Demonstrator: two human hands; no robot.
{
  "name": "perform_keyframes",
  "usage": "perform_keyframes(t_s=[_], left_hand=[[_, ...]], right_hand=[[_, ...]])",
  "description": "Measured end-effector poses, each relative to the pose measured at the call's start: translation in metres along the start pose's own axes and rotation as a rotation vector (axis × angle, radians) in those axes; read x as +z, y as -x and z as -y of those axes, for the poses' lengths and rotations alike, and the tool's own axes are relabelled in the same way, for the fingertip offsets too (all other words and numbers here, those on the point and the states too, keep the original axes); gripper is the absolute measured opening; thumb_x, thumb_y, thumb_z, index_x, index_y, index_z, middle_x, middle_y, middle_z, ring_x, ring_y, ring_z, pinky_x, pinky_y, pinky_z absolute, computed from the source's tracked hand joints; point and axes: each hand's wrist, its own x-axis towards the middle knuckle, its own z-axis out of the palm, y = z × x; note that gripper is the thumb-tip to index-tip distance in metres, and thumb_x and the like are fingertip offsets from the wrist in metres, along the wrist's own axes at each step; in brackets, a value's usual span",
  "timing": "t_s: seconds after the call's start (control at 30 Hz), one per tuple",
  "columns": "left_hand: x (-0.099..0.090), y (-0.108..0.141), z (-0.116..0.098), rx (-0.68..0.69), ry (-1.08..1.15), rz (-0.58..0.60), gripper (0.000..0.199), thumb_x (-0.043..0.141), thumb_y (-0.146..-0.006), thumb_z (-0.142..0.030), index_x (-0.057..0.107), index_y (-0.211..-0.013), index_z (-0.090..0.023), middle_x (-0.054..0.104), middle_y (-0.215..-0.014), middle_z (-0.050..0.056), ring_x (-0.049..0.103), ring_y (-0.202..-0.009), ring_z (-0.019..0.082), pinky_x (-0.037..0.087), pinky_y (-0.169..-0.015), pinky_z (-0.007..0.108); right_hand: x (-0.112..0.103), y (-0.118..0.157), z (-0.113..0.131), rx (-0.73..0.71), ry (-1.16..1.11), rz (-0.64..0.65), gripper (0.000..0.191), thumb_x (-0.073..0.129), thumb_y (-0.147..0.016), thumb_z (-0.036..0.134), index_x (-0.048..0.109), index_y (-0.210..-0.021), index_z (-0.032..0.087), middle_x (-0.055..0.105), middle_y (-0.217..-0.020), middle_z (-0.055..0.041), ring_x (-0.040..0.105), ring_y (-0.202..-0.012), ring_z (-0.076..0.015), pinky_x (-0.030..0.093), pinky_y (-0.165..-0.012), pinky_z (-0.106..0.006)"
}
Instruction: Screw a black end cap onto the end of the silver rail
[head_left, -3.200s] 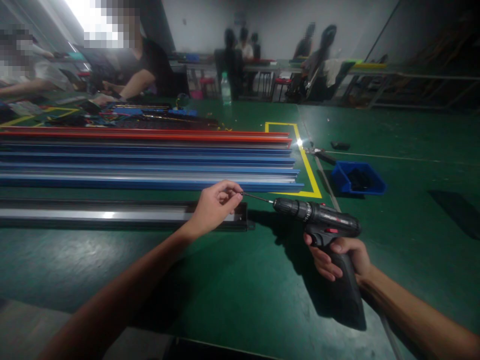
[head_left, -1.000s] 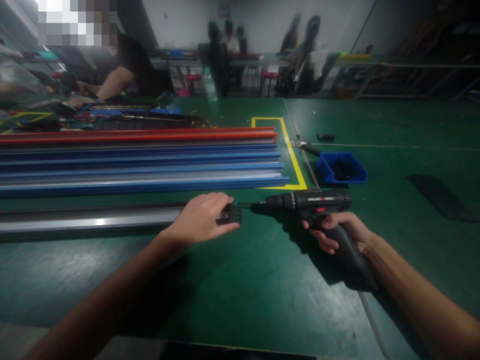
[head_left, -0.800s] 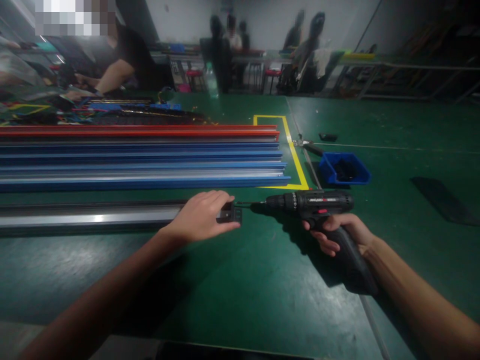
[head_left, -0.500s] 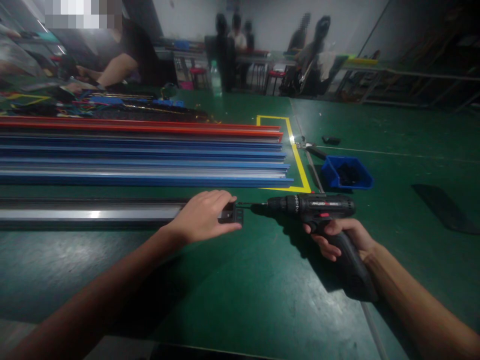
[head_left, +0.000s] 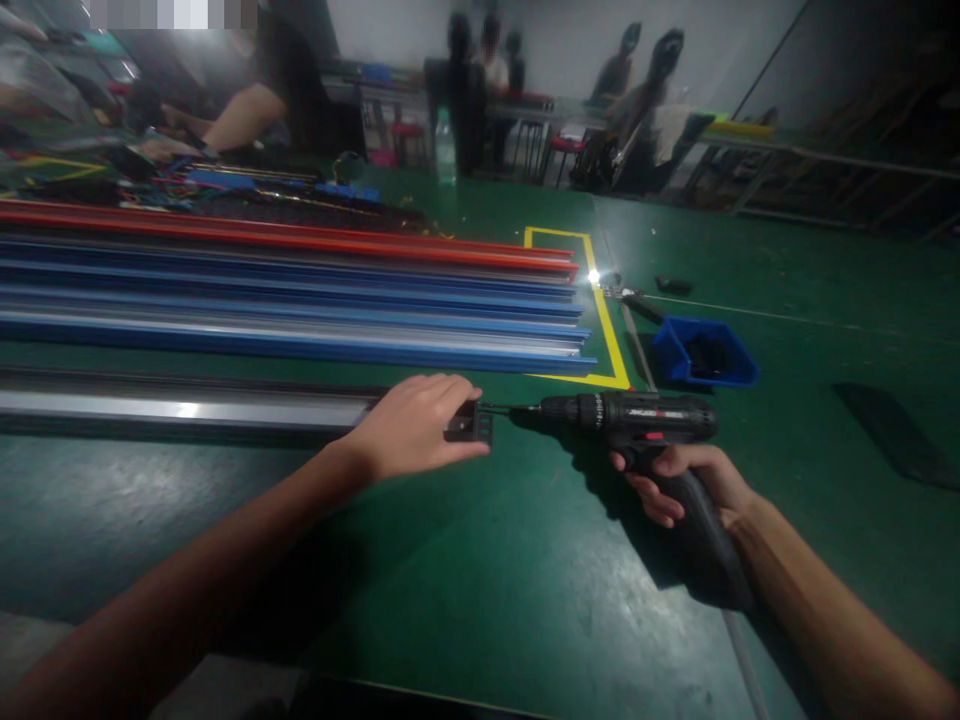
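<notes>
A long black and silver rail [head_left: 187, 410] lies across the green tabletop from the left edge. My left hand [head_left: 420, 425] is wrapped over its right end, where a small black end piece [head_left: 481, 430] shows between thumb and fingers. From the right, my right hand [head_left: 690, 480] holds a black power drill [head_left: 652, 415] by its handle. The drill's thin bit [head_left: 510, 408] points left, and its tip is at the end piece; whether it sits inside a hole is too small to tell.
Behind the rail lie blue rails [head_left: 300, 325] and red rails [head_left: 300, 232]. A blue bin [head_left: 705, 352], pliers [head_left: 637, 300] and a dark flat object [head_left: 892, 430] are to the right. Wires, a bottle [head_left: 445, 150] and a person's arm [head_left: 244, 118] are farther back.
The view has shifted and tilted slightly, so the rails and bin appear a little farther right. Both hands keep their holds, and the drill stays lined up with the end piece.
</notes>
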Motion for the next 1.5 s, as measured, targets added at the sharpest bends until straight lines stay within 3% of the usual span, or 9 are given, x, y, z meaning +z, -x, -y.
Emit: perform_keyframes(t_s=[0.53,0.73,0.9,1.0,1.13,1.23,1.5], left_hand=[[0.002,0.001,0.002,0.019,-0.006,-0.023,0.06,0.069,-0.088,-0.062,0.06,-0.125,-0.016,0.072,-0.119,0.013,0.069,-0.106,0.028,0.052,-0.089,0.041],[-0.002,0.0,-0.003,-0.005,-0.011,0.028,0.062,0.064,-0.089,-0.067,0.058,-0.126,-0.017,0.071,-0.117,0.012,0.069,-0.105,0.029,0.051,-0.09,0.043],[-0.005,0.0,-0.007,-0.032,0.008,-0.015,0.076,0.054,-0.093,-0.069,0.047,-0.145,-0.014,0.063,-0.137,0.018,0.062,-0.123,0.033,0.046,-0.102,0.048],[-0.004,0.0,-0.007,-0.02,0.046,-0.1,0.064,0.053,-0.098,-0.06,0.051,-0.143,-0.015,0.062,-0.141,0.016,0.059,-0.128,0.03,0.045,-0.107,0.047],[-0.001,0.001,-0.006,0.034,0.066,-0.242,0.038,0.055,-0.101,-0.043,0.063,-0.126,-0.015,0.07,-0.125,0.012,0.063,-0.118,0.025,0.047,-0.101,0.041],[0.0,0.001,-0.006,0.086,0.055,-0.287,0.026,0.054,-0.103,-0.033,0.067,-0.117,-0.016,0.073,-0.116,0.009,0.065,-0.11,0.022,0.047,-0.097,0.039],[0.001,0.002,-0.003,0.165,-0.008,-0.294,0.024,0.051,-0.104,-0.025,0.071,-0.111,-0.015,0.075,-0.108,0.009,0.066,-0.102,0.021,0.047,-0.094,0.039]], right_hand=[[0.002,0.003,0.003,0.012,0.029,-0.037,0.032,0.06,-0.078,0.019,0.069,-0.107,0.007,0.064,-0.069,-0.0044,0.049,-0.042,-0.0086,0.054,-0.048,-0.024],[0.002,0.005,0.005,0.016,0.019,-0.036,0.034,0.061,-0.076,0.019,0.071,-0.106,0.005,0.064,-0.069,-0.0056,0.049,-0.041,-0.0092,0.053,-0.047,-0.025],[0.001,0.012,0.006,-0.009,0.012,0.0,0.037,0.061,-0.075,0.021,0.071,-0.107,0.006,0.064,-0.069,-0.0058,0.047,-0.04,-0.0087,0.052,-0.046,-0.025],[0.001,0.016,0.006,-0.003,-0.026,-0.007,0.038,0.06,-0.074,0.022,0.071,-0.107,0.007,0.063,-0.068,-0.0052,0.045,-0.038,-0.0091,0.052,-0.045,-0.026],[0.003,0.018,0.003,-0.004,-0.035,0.016,0.038,0.062,-0.073,0.023,0.07,-0.107,0.007,0.061,-0.067,-0.0039,0.045,-0.037,-0.0091,0.05,-0.043,-0.027],[0.006,0.018,0.002,0.008,-0.021,0.042,0.037,0.062,-0.074,0.024,0.069,-0.107,0.008,0.061,-0.067,-0.0022,0.046,-0.038,-0.0078,0.05,-0.045,-0.024],[0.009,0.016,0.001,0.0,-0.009,0.049,0.037,0.06,-0.076,0.024,0.07,-0.108,0.009,0.062,-0.068,-0.0026,0.045,-0.038,-0.007,0.051,-0.046,-0.024]])
